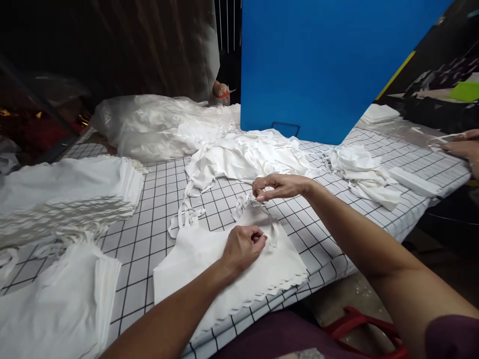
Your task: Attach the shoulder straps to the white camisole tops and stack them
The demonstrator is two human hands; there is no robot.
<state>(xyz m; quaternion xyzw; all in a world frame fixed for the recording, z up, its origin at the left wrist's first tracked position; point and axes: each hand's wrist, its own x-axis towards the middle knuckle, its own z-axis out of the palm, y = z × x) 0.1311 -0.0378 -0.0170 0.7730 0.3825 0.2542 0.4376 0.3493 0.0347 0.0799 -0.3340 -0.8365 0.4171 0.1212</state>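
A white camisole [198,259] with thin straps and a scalloped lower edge lies flat in front of me, near the table's edge. My left hand [243,249] rests on it, thumb and fingers pinched together at a thin white strap. Just beyond, my right hand [277,187] is bent down over the top of the camisole, its fingertips closed on the gathered white strap [247,202]. The exact grip of the fingertips is partly hidden. Another loop of strap [189,214] lies loose at the camisole's far left corner.
Stacked white garments [71,189] fill the left side. Behind are a white cloth heap [254,154] and a plastic-wrapped bundle [160,124]. A blue board [318,65] stands at the back. One person's hand [220,89] holds red-handled scissors; another's hand [464,147] holds white strips at right.
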